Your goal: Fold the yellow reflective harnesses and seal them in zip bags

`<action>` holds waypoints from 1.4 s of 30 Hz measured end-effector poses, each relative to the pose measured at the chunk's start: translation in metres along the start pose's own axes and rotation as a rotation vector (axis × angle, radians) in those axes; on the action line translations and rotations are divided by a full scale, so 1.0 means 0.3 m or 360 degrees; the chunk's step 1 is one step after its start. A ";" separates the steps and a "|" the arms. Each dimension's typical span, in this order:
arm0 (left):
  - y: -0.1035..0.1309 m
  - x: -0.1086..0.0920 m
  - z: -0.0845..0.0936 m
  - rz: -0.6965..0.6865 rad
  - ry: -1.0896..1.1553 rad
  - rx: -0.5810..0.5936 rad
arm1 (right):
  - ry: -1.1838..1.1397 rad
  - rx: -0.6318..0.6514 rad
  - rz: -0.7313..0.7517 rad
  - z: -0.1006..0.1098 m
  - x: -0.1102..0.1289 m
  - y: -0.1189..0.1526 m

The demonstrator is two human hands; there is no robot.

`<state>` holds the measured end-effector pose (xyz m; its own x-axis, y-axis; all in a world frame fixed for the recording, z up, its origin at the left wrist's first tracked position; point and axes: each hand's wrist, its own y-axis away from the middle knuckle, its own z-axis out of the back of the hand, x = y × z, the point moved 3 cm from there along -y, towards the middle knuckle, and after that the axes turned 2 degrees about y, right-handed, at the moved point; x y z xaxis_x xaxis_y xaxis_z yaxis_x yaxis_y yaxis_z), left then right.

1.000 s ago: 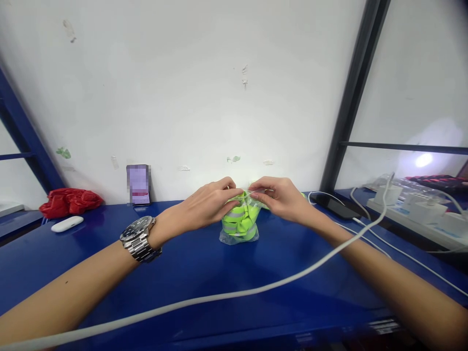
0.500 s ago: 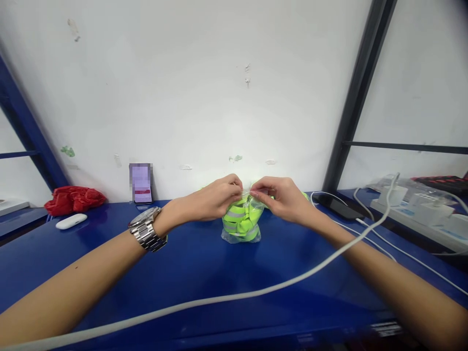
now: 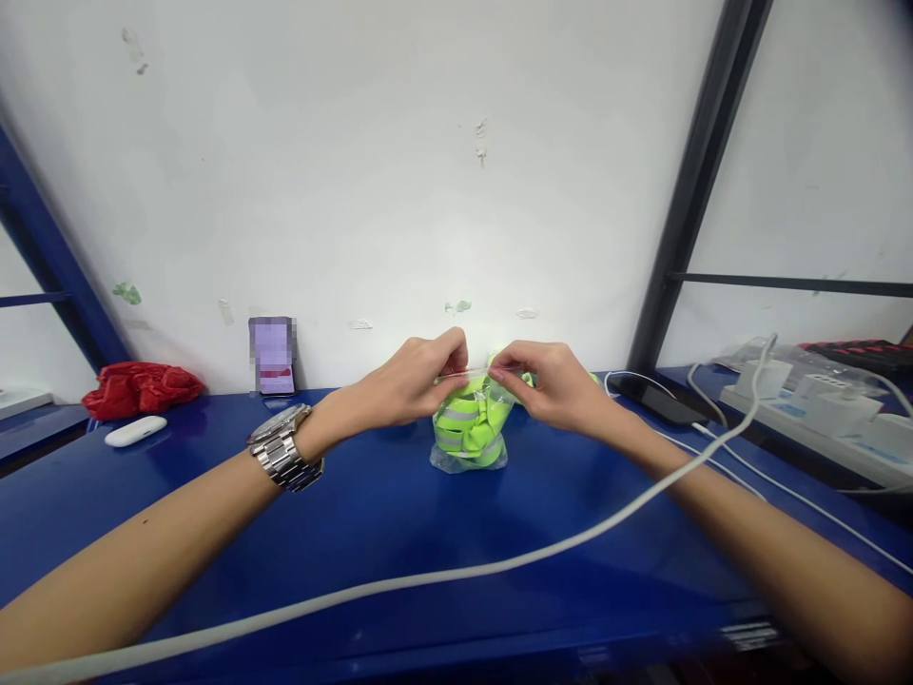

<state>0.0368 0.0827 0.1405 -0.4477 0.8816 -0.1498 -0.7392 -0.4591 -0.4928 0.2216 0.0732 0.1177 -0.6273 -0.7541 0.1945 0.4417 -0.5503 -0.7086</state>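
Observation:
A clear plastic bag [image 3: 448,462] stands upright on the blue table [image 3: 342,533]. Folded inside it is a neon yellow-green item with silver-grey reflective stripes [image 3: 467,430], which looks like a reflective vest. My left hand [image 3: 426,376] pinches the bag's top edge between thumb and fingers. My right hand [image 3: 543,381] grips the same edge a short way to the right, so the rim is stretched level between them. More yellow-green material shows behind my hands; its shape is mostly hidden. A metal wristwatch [image 3: 287,447] is on my left wrist.
A white cable [image 3: 456,574] crosses in front of both forearms. On the left lie a red crumpled bag [image 3: 143,388] and a white case [image 3: 135,431]. A phone [image 3: 274,356] leans on the wall. To the right are a dark phone [image 3: 656,398] and a power strip with chargers [image 3: 806,409].
My left fingers have shifted slightly up and left along the bag's rim, and the gap between my hands is a little wider. The bag stays in place.

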 end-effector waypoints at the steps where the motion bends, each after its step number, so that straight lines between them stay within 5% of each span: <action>1: -0.002 -0.003 0.003 0.0012 0.0030 0.0010 | 0.0011 -0.0002 0.0013 0.000 0.003 -0.001; 22: -0.031 -0.035 0.012 -0.0233 -0.0236 0.0150 | -0.0029 0.0004 0.0043 -0.003 0.029 0.000; 42: -0.029 -0.014 0.006 -0.0076 -0.0120 0.0156 | -0.0199 0.0072 -0.0128 -0.004 0.031 -0.014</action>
<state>0.0443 0.0826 0.1468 -0.4444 0.8937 -0.0614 -0.8048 -0.4284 -0.4109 0.2130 0.0690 0.1217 -0.5784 -0.7440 0.3345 0.4234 -0.6243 -0.6565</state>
